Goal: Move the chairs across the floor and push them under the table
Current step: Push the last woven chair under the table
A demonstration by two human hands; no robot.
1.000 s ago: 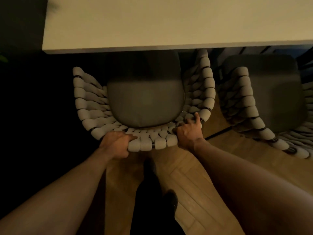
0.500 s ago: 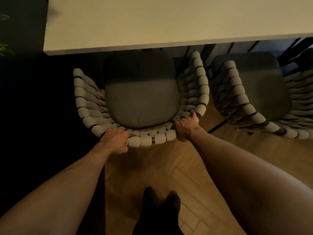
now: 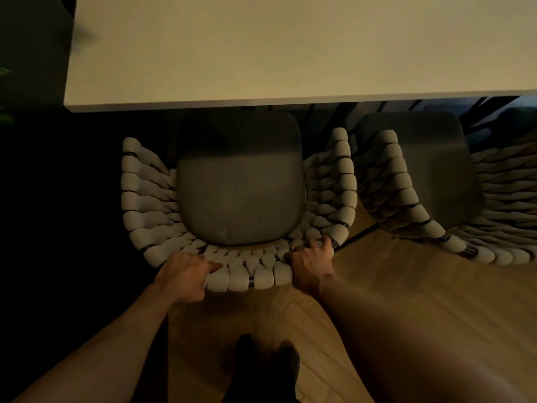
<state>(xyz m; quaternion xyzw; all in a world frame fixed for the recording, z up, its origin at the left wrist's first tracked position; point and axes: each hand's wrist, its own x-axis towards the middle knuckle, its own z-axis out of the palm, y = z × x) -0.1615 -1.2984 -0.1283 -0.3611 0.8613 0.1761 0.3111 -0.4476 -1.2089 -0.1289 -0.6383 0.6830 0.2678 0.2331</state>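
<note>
A chair (image 3: 241, 193) with a grey seat cushion and a pale woven rope back stands in front of me, its front edge just under the white table (image 3: 290, 48). My left hand (image 3: 183, 274) grips the top of the backrest at its left. Further right on the same rim, my right hand (image 3: 312, 263) curls its fingers over the rope. A second chair (image 3: 421, 175) of the same kind stands to the right, its seat front at the table's edge.
Wooden herringbone floor (image 3: 406, 301) lies under and right of the chairs. A dark area (image 3: 58, 228) fills the left side. My dark-socked feet (image 3: 267, 365) stand behind the chair. Dark table legs (image 3: 334, 117) show between the two chairs.
The chair has slid a little away from me toward the table, both hands staying on its backrest. My feet have come together behind it.
</note>
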